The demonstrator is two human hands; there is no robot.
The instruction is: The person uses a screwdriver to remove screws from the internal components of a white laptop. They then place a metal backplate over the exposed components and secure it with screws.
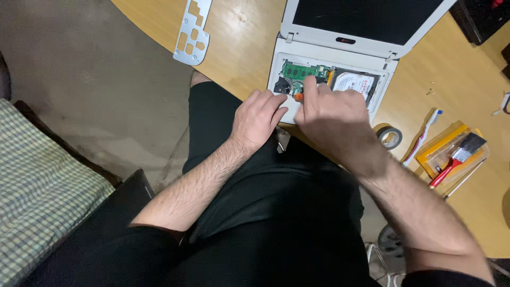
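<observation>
We rest our left hand [258,118] on the near left corner of the open laptop [329,74], fingers laid close together and flat on its white case, holding nothing. Our right hand [329,114] hangs over the middle of the opened bay, fingers curled and bunched around a tool with an orange tip [299,96]; the tip shows just below the green board [304,70], but we cannot tell exactly how the fingers grip it. The silver drive [355,83] sits in the right half of the bay, partly behind our knuckles. The laptop lies at the near edge of the wooden table [239,37], screen tilted away. A metal plate [192,32] lies near the table's left edge. Toward the right edge lie a tape roll [391,137], a toothbrush [422,135] and a red-handled brush [457,158].
</observation>
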